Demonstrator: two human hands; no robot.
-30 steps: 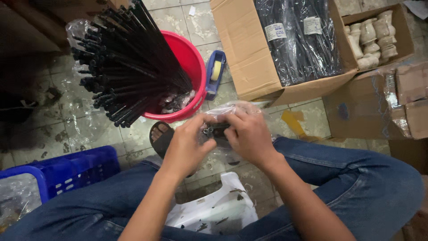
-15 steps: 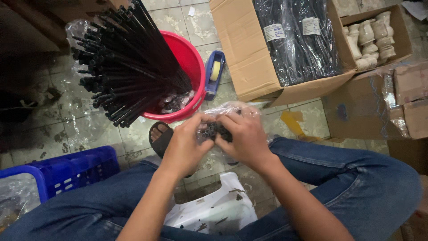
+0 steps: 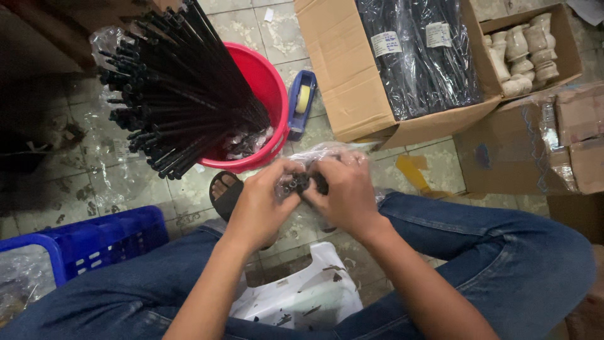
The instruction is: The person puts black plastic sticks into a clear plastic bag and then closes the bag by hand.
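**A:** Hands status?

**B:** Both up front, over the knees. Left hand (image 3: pixel 261 204) and right hand (image 3: pixel 346 192) meet on a crinkled clear plastic bag (image 3: pixel 321 157) with small black parts (image 3: pixel 302 184) inside. Fingers of both curled in, pinching the black parts through or at the bag mouth; can't tell which.

**A:** Bag resting on anything?

**B:** No, held in the air above the tiled floor (image 3: pixel 428 167), between the person's blue-jeaned legs (image 3: pixel 497 252). White plastic stool (image 3: pixel 302 302) is under them, just showing between the thighs.

**A:** What's around?

**B:** Red plastic bucket (image 3: pixel 267 82) just ahead of the hands, stuffed with long black rods (image 3: pixel 176 94) fanning out to the left. Blue tape dispenser (image 3: pixel 301 101) touching the bucket's right side. Open cardboard box (image 3: pixel 352 82) of black bundles in plastic wrap (image 3: pixel 421 53) beyond that, then a smaller carton of cream turned pieces (image 3: pixel 522 53) at far right. Blue plastic crate (image 3: pixel 94 239) beside the left knee. Dark sandal (image 3: pixel 225 192) on the floor, near the left hand.
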